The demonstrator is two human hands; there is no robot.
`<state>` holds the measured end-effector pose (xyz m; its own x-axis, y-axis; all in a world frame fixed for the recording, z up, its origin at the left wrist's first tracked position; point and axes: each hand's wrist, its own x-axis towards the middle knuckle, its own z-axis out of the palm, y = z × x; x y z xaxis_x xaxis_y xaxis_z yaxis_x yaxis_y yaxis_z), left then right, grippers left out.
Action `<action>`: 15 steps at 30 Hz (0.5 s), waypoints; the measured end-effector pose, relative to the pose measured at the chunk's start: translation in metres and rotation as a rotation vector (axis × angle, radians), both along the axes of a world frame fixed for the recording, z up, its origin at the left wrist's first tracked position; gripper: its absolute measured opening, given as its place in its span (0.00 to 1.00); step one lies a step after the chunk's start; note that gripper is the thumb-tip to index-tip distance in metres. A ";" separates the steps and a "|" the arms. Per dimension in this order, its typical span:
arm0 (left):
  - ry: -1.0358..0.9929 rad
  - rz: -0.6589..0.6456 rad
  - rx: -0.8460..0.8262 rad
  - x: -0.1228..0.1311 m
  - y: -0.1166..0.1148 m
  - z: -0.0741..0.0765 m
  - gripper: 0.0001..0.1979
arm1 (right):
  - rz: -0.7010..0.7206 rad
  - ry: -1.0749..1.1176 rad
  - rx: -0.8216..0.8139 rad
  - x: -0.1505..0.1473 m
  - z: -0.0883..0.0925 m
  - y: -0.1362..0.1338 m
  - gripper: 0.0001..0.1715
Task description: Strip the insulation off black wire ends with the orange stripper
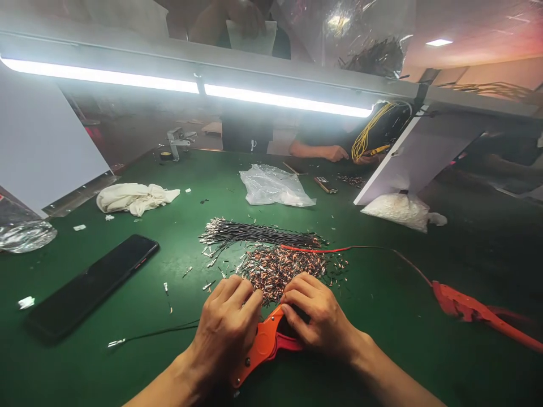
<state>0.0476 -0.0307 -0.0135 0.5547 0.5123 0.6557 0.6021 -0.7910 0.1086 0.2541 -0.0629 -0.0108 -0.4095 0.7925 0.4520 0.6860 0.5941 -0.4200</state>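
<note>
My left hand (231, 319) is closed, with a thin black wire (163, 330) running out from under it to the left. That wire ends in a silver terminal (116, 342). An orange wire stripper (263, 343) with a red lever slants between my hands. My right hand (316, 311) is closed at the stripper's upper end, thumb and fingers bent together; its fingertips are partly hidden. Just beyond my hands lies a heap of short wire offcuts with copper ends (282, 268). Behind the heap is a bundle of black wires (263, 230) with silver terminals at the left.
A black phone (95, 282) lies left, near a white cloth (136, 198). A plastic bag (275, 186) lies mid-table. At right are a red-orange tool (470, 311), a thin red strip (314, 249) and a bag of white pieces (399, 210). Another person's hand (335, 153) rests across the table.
</note>
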 end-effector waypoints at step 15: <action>-0.268 0.132 0.277 -0.029 0.031 0.019 0.11 | 0.019 -0.241 -0.302 0.015 0.011 -0.012 0.49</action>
